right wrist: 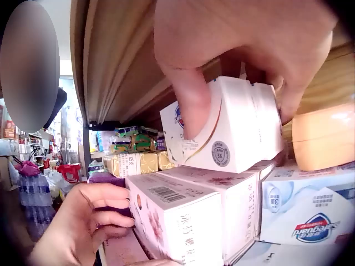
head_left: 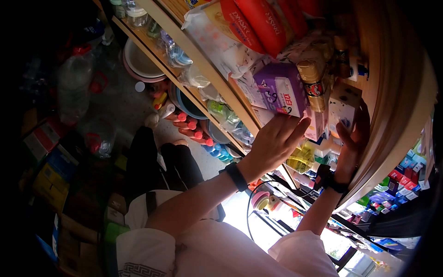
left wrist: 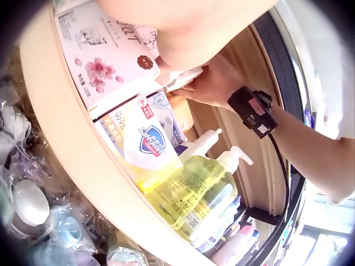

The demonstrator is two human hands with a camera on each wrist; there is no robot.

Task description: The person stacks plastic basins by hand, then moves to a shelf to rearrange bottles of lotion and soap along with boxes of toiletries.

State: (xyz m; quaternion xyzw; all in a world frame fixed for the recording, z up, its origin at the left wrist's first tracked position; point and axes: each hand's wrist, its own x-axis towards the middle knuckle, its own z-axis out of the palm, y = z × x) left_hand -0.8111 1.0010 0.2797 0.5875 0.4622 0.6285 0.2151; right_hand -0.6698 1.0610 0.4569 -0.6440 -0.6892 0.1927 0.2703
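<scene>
My right hand (head_left: 353, 134) grips a small white carton (head_left: 342, 107) at the shelf's right end. In the right wrist view its thumb and fingers (right wrist: 191, 105) pinch that carton (right wrist: 233, 133) above a row of boxes. My left hand (head_left: 277, 138) lies with its fingers stretched up against a purple box (head_left: 279, 90). The right wrist view shows the left hand (right wrist: 83, 221) touching the end of a white flower-print box (right wrist: 183, 216). In the left wrist view the flower-print box (left wrist: 105, 61) lies under my palm, and the right hand (left wrist: 213, 83) is beyond it.
Blue-and-white soap boxes (left wrist: 147, 141) and a yellow pump bottle (left wrist: 194, 194) stand below the flower-print box. Red packs (head_left: 258, 21) and bagged goods crowd the wooden shelf (head_left: 203, 64). Bowls and bottles sit on the floor (head_left: 138, 60). Cartons pile up at the left.
</scene>
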